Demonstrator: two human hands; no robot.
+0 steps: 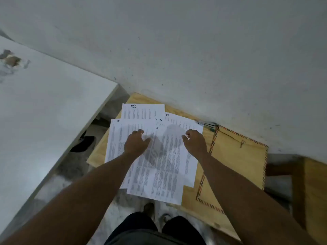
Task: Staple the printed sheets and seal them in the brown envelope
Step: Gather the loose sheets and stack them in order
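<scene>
From the head view we see our left hand [136,144] and right hand [195,142] over the printed sheets [159,167] spread on the wooden counter [99,152], fingers [184,137] loosely curled, grasping nothing. The brown envelope [237,161] lies flat just right of the right fingers, a stapler [206,123] beyond them by the wall [194,50].

White printed sheets [164,161] in grey text; brown envelope [237,160] edged with red-and-dark diagonal stripes.
</scene>
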